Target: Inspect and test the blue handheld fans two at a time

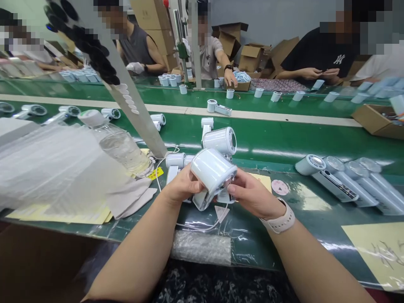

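A pale blue handheld fan (213,170) with a wide round head is held up in front of me, its handle pointing down toward the bench. My left hand (183,184) grips it from the left, thumb near the base of the head. On the other side, my right hand (249,191) has its fingers closed at the lower right rim; exactly what the fingertips pinch is partly hidden. Just behind stands another fan (221,141). More fan parts (175,160) sit to the left, and a white cable (217,221) curls on the bench below.
Several fans (336,185) lie in a row at right, one with its handle's inside exposed. A slanted metal post (135,97), a water bottle (121,145) and plastic bags (59,164) stand left. Beyond the green conveyor (268,134), co-workers sit near fan heads (259,92).
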`<state>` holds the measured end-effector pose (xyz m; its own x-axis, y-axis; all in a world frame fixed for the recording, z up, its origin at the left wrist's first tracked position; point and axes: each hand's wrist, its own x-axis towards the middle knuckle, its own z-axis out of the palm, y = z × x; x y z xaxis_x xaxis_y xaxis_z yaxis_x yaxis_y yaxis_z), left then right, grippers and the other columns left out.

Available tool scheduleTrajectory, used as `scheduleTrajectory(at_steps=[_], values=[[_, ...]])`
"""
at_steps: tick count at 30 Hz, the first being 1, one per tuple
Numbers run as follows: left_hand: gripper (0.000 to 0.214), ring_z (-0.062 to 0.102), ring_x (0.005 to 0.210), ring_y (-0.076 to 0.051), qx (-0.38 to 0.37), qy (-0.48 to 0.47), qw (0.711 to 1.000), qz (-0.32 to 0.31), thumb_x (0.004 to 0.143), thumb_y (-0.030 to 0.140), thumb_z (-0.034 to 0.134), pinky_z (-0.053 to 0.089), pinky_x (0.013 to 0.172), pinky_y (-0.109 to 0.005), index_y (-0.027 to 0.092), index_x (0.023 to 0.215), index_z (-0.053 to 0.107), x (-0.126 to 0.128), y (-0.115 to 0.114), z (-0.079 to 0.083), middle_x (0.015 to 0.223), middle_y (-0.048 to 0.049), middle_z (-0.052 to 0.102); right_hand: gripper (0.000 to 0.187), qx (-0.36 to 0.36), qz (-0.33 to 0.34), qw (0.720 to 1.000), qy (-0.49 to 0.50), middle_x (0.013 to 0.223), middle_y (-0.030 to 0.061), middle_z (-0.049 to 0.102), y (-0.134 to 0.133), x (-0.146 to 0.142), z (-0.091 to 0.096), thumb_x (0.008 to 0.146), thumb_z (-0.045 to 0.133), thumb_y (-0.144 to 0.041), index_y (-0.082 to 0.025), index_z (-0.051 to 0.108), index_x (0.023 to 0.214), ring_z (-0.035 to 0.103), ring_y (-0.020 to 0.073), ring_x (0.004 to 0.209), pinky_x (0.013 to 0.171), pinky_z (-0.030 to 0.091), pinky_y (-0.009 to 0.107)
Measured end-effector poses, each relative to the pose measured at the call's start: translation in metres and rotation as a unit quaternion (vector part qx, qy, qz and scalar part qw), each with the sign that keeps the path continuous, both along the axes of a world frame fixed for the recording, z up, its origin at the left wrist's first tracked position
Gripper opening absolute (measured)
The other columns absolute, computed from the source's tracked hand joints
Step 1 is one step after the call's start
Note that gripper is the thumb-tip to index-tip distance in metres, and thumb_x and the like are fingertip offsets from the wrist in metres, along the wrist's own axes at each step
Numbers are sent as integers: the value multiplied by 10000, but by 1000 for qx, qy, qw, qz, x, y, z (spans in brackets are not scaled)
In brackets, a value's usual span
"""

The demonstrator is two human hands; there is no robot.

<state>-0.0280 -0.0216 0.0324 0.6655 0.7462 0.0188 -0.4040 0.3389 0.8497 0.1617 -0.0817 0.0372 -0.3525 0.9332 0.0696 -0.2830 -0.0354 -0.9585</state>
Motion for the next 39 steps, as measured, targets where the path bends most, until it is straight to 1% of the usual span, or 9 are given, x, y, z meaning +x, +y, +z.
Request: scheduleTrajectory(at_steps=[4,6,8,11,13,16,21,30,39], values=[[444,694,798,-240,-6,9,990,140,644,477,876,567,728,-337,163,915,718,11,11,6,817,-75,734,552,-12,-67,997,23,948,15,656,3,-1,-3,677,871,-398,-264,581,1128,651,195,846,796,567,401],[423,676,760,-191,-31,-12,977,211,751,547,783,561,738,-316,173,926,687,14,17,8,819,-52,719,601,-31,-99,994,38,929,-16,620,4,1,-3,643,894,-288,-287,547,1134,624,165,804,740,551,351],[428,638,664,-158,-70,-27,970,231,831,590,683,545,675,-303,186,972,653,15,20,8,747,-20,675,604,-52,-124,989,52,922,-30,601,5,3,-2,638,879,-222,-291,537,1131,603,145,776,696,529,315],[442,603,621,-145,-117,-45,975,185,836,567,677,519,623,-297,184,1045,610,15,17,7,722,-3,622,489,-83,-140,983,87,895,-27,604,7,2,-2,689,814,-254,-271,554,1103,587,135,724,659,518,305],[419,598,651,-129,-93,-63,981,155,721,370,807,506,637,-279,186,1029,592,15,12,7,760,11,614,404,-95,-141,980,104,871,-21,607,7,1,-1,723,775,-293,-257,568,1068,584,137,699,634,517,305],[496,584,671,-110,-24,-74,988,137,591,120,811,482,639,-261,204,1012,563,16,7,6,790,36,603,360,-89,-137,981,106,879,-13,617,4,-2,-1,735,772,-300,-249,581,1037,599,141,710,635,533,307],[494,572,662,-116,6,-50,992,117,620,155,787,470,609,-277,209,1028,513,17,4,4,804,37,594,363,-78,-129,984,95,904,-15,627,2,-6,-3,729,791,-292,-259,582,1024,625,151,719,676,580,350],[564,592,747,-148,3,-53,996,65,631,298,836,483,660,-301,218,1092,522,17,2,1,858,12,586,426,-95,-144,979,105,933,-4,636,5,-6,-6,676,809,-271,-253,588,1040,621,149,754,644,561,303],[518,588,704,-134,22,-9,997,78,658,223,794,482,651,-304,216,1091,510,20,2,-4,840,30,596,339,-64,-143,984,90,903,-19,627,3,-8,-4,747,757,-280,-270,554,1019,614,142,722,646,565,317]])
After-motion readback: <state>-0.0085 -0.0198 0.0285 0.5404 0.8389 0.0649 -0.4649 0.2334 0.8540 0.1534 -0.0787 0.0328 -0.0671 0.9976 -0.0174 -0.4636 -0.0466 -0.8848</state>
